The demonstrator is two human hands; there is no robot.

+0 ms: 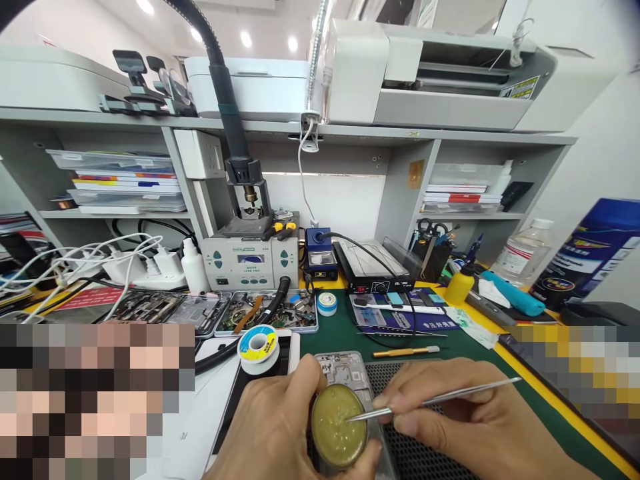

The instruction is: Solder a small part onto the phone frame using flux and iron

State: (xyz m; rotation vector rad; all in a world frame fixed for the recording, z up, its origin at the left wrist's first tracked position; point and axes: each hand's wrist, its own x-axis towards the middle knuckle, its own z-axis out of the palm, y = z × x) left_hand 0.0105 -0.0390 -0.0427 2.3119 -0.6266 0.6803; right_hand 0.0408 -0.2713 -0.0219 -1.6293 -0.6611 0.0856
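Note:
My left hand (280,427) is closed around a small round tin of flux paste (336,437), tilted so that its yellow-green surface faces me. Between the thumb and fingers of my right hand (450,417) is a slim metal pick (470,392). Its pointed tip touches the paste near the middle, where the surface is scraped and dented. Behind the tin lies a silver phone frame (345,370), partly covered by my hands. A black perforated mat (415,443) shows under my right hand.
A solder spool (259,348) stands left of the phone frame. Behind are a tray of circuit boards (305,317), a hot-air station (255,263), a small heating plate (377,267) and a gold-handled tool (406,352). Bottles, including a yellow one (459,287), stand at right.

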